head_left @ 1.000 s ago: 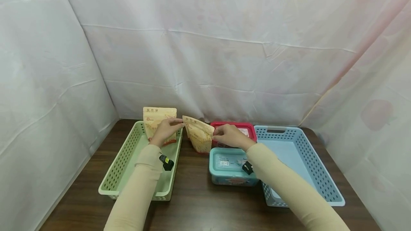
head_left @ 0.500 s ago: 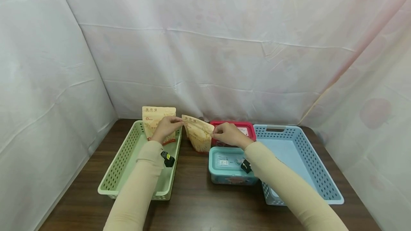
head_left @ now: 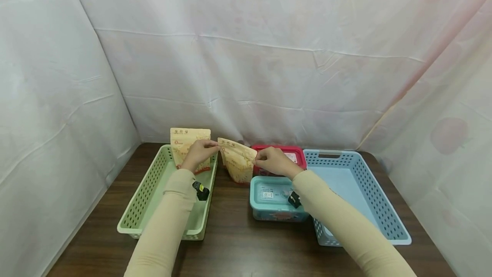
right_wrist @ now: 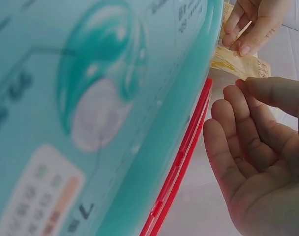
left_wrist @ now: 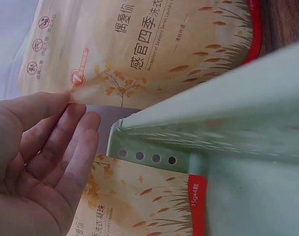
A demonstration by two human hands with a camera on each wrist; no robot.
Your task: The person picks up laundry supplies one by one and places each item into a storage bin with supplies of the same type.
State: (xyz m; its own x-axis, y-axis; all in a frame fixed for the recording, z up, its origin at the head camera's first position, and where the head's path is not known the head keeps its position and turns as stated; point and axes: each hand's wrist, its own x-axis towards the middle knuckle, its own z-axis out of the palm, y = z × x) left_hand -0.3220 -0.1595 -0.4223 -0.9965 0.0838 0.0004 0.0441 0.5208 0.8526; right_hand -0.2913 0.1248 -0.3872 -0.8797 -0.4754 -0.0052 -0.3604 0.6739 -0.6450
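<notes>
A cream laundry capsule pouch (head_left: pixel 237 165) with a red bottom edge stands tilted between the baskets. My left hand (head_left: pixel 200 155) pinches its upper left edge between thumb and fingertip; the left wrist view shows the printed pouch (left_wrist: pixel 159 54) close up. At the upper right corner, my right hand (head_left: pixel 276 161) pinches the pouch with thumb and index finger, its other fingers extended. A second matching pouch (head_left: pixel 184 142) stands in the far end of the green basket (head_left: pixel 140 195), partly behind the left hand.
A teal lidded box (head_left: pixel 265 208) lies right of the pouch, with a red lidded box (head_left: pixel 301 157) behind it. Farther right stands a blue basket (head_left: pixel 374 187). White curtains (head_left: pixel 246 76) enclose the dark wooden table (head_left: pixel 230 234) at the back and sides.
</notes>
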